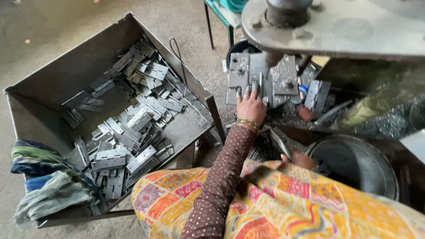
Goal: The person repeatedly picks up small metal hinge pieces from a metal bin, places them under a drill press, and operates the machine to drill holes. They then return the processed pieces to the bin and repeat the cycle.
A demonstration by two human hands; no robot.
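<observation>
Pressing spread fingers on the press plate (261,79) at upper centre, the left hand (250,107) grips nothing; the right hand (301,159), lower right, clamps a metal rod (280,140).

Soft, even daylight fills the scene, bright enough to show detail yet casting only faint shadows, the deepest lying under the grey press head (336,26) just above the left hand (250,107) and inside the dark round tub (354,166) to the right of the right hand (303,159). The flat metal hinges (128,128) in the bin well to the left of the hands give off pale glints rather than harsh glare, and they look sharp. Beyond the right hand, the right edge of the frame turns smeared and blurry, and straight lines bow near the borders from a wide lens.
</observation>
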